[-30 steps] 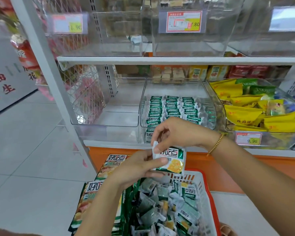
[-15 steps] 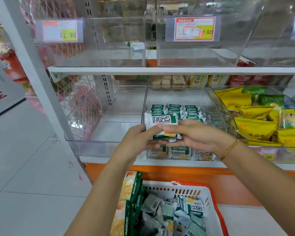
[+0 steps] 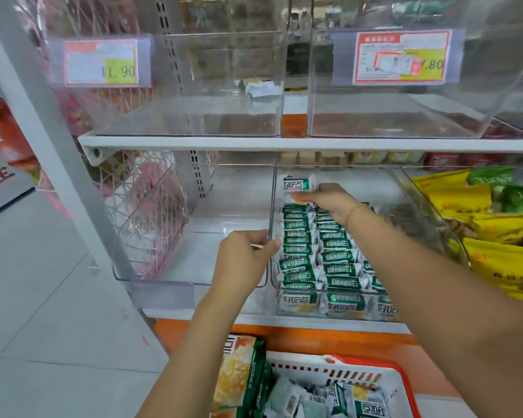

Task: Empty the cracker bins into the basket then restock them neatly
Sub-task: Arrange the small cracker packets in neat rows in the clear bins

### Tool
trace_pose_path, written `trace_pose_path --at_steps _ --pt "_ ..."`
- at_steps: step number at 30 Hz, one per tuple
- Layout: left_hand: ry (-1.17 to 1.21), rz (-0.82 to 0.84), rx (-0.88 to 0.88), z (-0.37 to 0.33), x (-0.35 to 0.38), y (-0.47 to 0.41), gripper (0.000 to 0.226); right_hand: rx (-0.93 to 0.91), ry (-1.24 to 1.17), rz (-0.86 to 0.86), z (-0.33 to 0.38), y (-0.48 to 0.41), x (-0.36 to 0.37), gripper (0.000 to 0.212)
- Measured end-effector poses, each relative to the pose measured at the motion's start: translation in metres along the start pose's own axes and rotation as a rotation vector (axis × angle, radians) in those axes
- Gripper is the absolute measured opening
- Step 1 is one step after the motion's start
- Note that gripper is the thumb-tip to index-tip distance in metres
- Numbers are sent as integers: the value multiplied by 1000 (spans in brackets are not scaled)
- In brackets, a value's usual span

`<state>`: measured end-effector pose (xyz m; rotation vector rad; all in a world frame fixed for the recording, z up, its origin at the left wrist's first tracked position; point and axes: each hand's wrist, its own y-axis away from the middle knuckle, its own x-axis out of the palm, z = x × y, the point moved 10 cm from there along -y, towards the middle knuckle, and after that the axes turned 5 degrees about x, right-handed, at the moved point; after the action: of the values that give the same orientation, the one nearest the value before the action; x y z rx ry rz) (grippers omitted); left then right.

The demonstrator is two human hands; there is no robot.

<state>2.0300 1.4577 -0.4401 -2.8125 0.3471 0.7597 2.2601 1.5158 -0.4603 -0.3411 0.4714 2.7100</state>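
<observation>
Head view: your right hand (image 3: pixel 329 200), pinching one cracker packet (image 3: pixel 296 184), brought it from the basket (image 3: pixel 360 372) to the middle bin's (image 3: pixel 360 179) back, so restocking advanced; your left hand (image 3: pixel 242 257) touched that bin's left wall, grip unclear.

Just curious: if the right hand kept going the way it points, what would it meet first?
Probably the left wall of the clear bin, near its back corner: the right hand, holding a cracker packet, points left and away. Depth is unclear.

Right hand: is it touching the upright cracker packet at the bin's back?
Touching. The head view shows the right hand pinching the lower edge of the cracker packet.
</observation>
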Motion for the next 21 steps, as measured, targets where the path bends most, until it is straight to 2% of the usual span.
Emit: trace_pose_path --at_steps 6,10,12,16,21 --pt "33 20 11 3 2 -2 37 -33 201 -46 -2 -21 -2 46" --pt "44 15 33 2 2 -1 33 -83 275 -131 10 -18 -8 65" --pt "59 18 31 1 2 -1 33 -95 308 -140 10 -20 -4 55" --pt "53 12 40 -1 3 1 32 -98 336 -179 4 -24 0 50" --pt "26 -14 54 -6 1 5 30 -59 247 -170 0 -19 -10 83"
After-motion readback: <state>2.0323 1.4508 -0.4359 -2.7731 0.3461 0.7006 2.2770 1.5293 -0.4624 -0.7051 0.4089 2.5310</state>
